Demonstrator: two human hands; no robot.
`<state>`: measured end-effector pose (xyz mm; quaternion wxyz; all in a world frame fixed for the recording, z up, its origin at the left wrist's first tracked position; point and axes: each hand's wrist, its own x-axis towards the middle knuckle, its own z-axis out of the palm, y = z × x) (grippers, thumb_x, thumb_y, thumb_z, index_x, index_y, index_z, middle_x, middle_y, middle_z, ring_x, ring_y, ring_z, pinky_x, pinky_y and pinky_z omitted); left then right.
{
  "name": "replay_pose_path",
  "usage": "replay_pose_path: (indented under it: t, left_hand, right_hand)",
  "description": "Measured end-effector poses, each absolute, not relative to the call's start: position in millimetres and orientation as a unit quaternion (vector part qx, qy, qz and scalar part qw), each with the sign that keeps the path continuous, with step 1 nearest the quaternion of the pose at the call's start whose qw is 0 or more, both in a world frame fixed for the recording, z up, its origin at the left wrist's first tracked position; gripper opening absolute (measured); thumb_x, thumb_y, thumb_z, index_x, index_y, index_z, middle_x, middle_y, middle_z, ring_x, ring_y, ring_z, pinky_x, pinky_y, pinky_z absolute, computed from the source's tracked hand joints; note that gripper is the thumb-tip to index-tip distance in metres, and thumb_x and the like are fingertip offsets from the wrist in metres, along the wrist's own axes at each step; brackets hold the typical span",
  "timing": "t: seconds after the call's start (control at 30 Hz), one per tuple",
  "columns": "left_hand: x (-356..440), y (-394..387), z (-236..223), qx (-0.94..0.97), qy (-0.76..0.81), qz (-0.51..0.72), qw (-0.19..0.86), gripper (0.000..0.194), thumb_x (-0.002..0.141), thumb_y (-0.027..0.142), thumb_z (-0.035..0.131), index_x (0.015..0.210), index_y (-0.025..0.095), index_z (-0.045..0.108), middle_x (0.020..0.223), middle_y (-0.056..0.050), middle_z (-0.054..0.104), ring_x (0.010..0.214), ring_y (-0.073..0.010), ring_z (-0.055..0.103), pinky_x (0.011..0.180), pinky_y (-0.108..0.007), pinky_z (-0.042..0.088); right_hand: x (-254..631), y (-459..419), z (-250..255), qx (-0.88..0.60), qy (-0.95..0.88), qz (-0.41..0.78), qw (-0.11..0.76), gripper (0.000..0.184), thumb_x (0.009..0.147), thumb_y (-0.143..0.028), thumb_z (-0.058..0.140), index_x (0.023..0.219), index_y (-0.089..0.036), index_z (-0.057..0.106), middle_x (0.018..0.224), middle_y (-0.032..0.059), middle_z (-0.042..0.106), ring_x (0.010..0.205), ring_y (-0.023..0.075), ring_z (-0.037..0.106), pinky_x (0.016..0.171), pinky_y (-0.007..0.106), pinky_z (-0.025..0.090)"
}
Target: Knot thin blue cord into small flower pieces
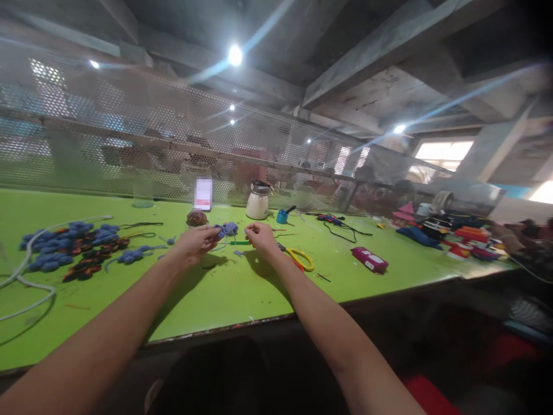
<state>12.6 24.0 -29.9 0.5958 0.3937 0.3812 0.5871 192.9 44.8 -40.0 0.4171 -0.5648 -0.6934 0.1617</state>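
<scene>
My left hand (199, 241) pinches a small blue-purple crocheted piece (228, 230) above the green table. To its right my right hand (260, 235) is closed, thumb and fingertips together; anything between them is too small to make out. A green stick (240, 242), perhaps a crochet hook, shows between the two hands. A yellow-handled pair of scissors (302, 259) lies beside my right wrist, partly covered by it. Behind my left hand sits a multicoloured ball of yarn (197, 218).
Blue crocheted pieces (52, 258) and dark orange-black ones (84, 268) lie at left by a white cable (32, 242). A phone (203, 193), white jug (257, 202), blue pot (282, 217) and maroon pouch (370, 260) stand or lie beyond. A perforated screen (173, 127) borders the back.
</scene>
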Motion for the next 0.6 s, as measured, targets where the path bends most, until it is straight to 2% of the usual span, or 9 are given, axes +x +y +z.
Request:
replay_pose_path:
  t: [0.13,0.33,0.47,0.6]
  left_hand:
    - [7,27,-26,0.334,0.42,0.633,0.558,0.011,0.06,0.004,0.067,0.065,0.012,0.061,0.068,-0.003,0.062,0.059,-0.0084,0.057,0.048,-0.015,0.042]
    - [4,24,-19,0.314,0.411,0.665,0.539,0.016,0.058,0.005,0.067,0.068,0.013,0.058,0.064,-0.001,0.061,0.057,-0.0082,0.057,0.052,-0.018,0.041]
    - [5,22,-21,0.337,0.398,0.663,0.538,0.019,0.053,0.007,0.069,0.069,0.014,0.061,0.062,-0.002,0.063,0.057,-0.0109,0.058,0.054,-0.021,0.041]
    - [5,26,-27,0.362,0.401,0.66,0.522,0.029,0.049,0.011,0.07,0.078,0.014,0.066,0.064,-0.002,0.063,0.058,-0.0118,0.057,0.052,-0.021,0.038]
  right_hand:
    - [212,54,-23,-0.603,-0.704,0.102,0.361,0.021,0.083,-0.019,0.046,0.09,-0.009,0.064,0.075,0.009,0.069,0.058,0.0117,0.063,0.05,0.019,0.048]
    - [210,58,-8,-0.604,-0.772,-0.005,0.199,0.019,0.077,-0.017,0.054,0.086,-0.015,0.07,0.092,0.0101,0.07,0.088,0.0208,0.064,0.077,0.026,0.047]
    - [178,58,-26,-0.573,-0.814,-0.044,0.083,0.025,0.069,-0.016,0.061,0.092,-0.017,0.068,0.096,0.0121,0.068,0.094,0.0259,0.062,0.08,0.031,0.047]
    - [163,63,-36,-0.534,-0.84,-0.085,0.034,0.024,0.071,-0.013,0.057,0.093,-0.013,0.066,0.102,0.0173,0.065,0.099,0.028,0.059,0.083,0.036,0.046]
